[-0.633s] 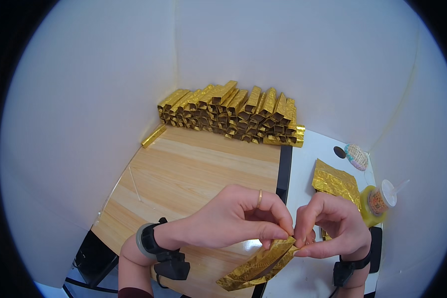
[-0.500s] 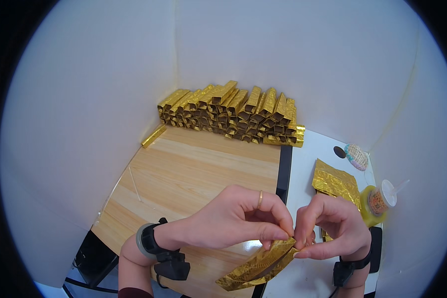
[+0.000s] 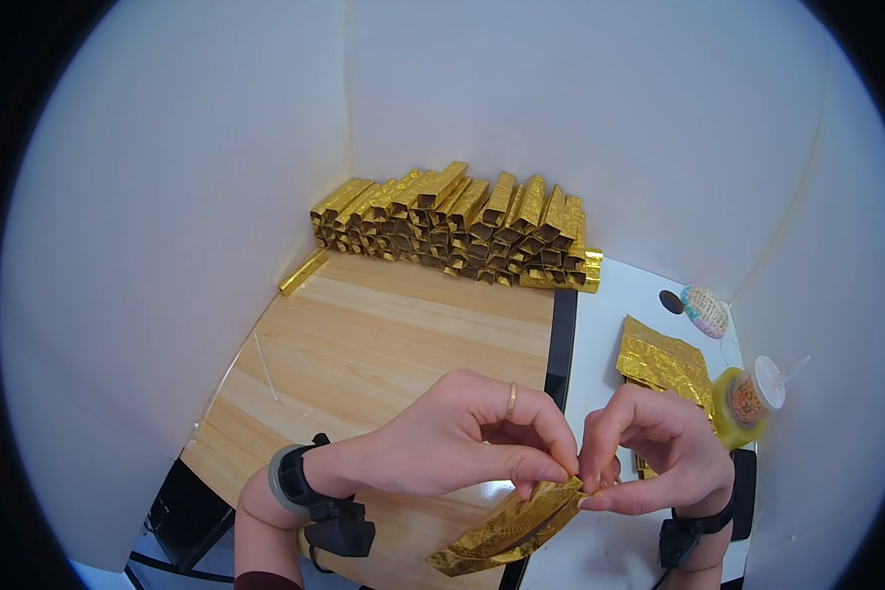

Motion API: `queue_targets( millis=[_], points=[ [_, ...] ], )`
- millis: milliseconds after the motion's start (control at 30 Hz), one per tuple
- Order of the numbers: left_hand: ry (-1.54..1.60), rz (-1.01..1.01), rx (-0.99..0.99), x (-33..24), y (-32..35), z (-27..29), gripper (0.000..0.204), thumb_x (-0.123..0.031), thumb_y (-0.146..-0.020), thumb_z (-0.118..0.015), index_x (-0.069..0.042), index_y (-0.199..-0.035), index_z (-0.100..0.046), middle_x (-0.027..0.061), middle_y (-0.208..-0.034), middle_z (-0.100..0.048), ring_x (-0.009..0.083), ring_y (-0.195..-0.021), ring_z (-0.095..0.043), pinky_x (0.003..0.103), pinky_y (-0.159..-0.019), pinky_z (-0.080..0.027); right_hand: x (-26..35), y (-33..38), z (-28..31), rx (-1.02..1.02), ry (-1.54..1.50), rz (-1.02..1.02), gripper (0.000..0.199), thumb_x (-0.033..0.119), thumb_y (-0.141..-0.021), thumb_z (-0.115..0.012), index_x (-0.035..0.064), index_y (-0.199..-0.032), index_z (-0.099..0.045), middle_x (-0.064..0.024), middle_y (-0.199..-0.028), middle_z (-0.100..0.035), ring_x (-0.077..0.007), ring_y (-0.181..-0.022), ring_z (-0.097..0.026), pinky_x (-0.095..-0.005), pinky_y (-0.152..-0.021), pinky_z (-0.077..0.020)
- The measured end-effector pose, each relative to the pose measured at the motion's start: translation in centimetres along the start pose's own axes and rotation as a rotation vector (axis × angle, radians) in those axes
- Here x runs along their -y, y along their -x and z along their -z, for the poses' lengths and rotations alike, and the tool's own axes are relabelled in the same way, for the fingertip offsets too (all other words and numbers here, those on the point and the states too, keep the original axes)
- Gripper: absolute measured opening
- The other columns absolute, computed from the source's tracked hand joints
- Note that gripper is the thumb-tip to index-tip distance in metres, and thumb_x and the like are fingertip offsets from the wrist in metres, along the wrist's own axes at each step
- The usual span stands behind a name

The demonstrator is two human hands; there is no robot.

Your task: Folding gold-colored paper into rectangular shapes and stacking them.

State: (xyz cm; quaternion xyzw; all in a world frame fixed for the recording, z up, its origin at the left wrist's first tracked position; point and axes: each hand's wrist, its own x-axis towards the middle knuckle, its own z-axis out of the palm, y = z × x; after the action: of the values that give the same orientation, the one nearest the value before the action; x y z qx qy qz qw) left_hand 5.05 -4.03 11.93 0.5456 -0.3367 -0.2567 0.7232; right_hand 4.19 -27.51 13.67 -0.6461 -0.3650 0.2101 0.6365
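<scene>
A folded piece of gold foil paper (image 3: pixel 509 531) hangs slantwise between my hands, its lower end toward the front edge of the view. My left hand (image 3: pixel 477 433) pinches its upper end between thumb and fingers. Just beside it, my right hand (image 3: pixel 659 447) grips the same end from the right, thumb below and index finger above. The fingertips of both hands nearly meet there and hide the very tip. A long open crease runs down the foil toward its far end.
Stacked gold foil tubes (image 3: pixel 462 221) line the back of the wooden board (image 3: pixel 393 324). One gold roll (image 3: pixel 304 271) lies at its left edge. On the white table (image 3: pixel 600 344) are flat gold sheets (image 3: pixel 664 354), a lidded cup (image 3: pixel 757 388) and a knitted object (image 3: pixel 705 310).
The crease in the foil looks a little narrower. Both hands keep their pinch with only a slight shift of the fingers.
</scene>
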Motion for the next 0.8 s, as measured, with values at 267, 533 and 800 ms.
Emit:
queue_targets(
  millis=[267,533,800],
  points=[
    [-0.110,-0.142,0.069,0.50,-0.05,0.48,0.010,0.000,-0.091,-0.061,0.003,-0.100,-0.065,0.0049,-0.092,-0.065,0.0083,-0.077,-0.061,0.022,-0.069,-0.050,0.04,-0.07,-0.13,-0.014,-0.016,-0.029,0.034,-0.010,-0.070,-0.077,0.0024,-0.093,-0.054,-0.0077,-0.085,-0.066,-0.0109,-0.074,-0.058,-0.0240,-0.068,-0.0452],
    [-0.120,-0.162,0.054,0.61,-0.06,0.31,0.009,0.000,-0.091,-0.060,0.001,-0.098,-0.066,0.0041,-0.090,-0.065,0.0079,-0.077,-0.060,0.022,-0.069,-0.050,-0.17,0.03,-0.08,-0.013,-0.016,-0.028,0.034,-0.009,-0.071,-0.077,0.0023,-0.093,-0.054,-0.0077,-0.085,-0.066,-0.0108,-0.074,-0.058,-0.0242,-0.068,-0.0450],
    [-0.177,-0.172,0.025,0.64,-0.18,0.40,0.009,-0.002,-0.091,-0.063,-0.001,-0.098,-0.068,0.0025,-0.088,-0.065,0.0074,-0.080,-0.060,0.023,-0.070,-0.049,-0.47,0.01,0.00,0.010,0.010,0.032,0.027,0.000,-0.080,-0.074,0.0030,-0.099,-0.055,-0.0008,-0.088,-0.064,-0.0054,-0.072,-0.056,-0.0205,-0.066,-0.0436]
  ],
)
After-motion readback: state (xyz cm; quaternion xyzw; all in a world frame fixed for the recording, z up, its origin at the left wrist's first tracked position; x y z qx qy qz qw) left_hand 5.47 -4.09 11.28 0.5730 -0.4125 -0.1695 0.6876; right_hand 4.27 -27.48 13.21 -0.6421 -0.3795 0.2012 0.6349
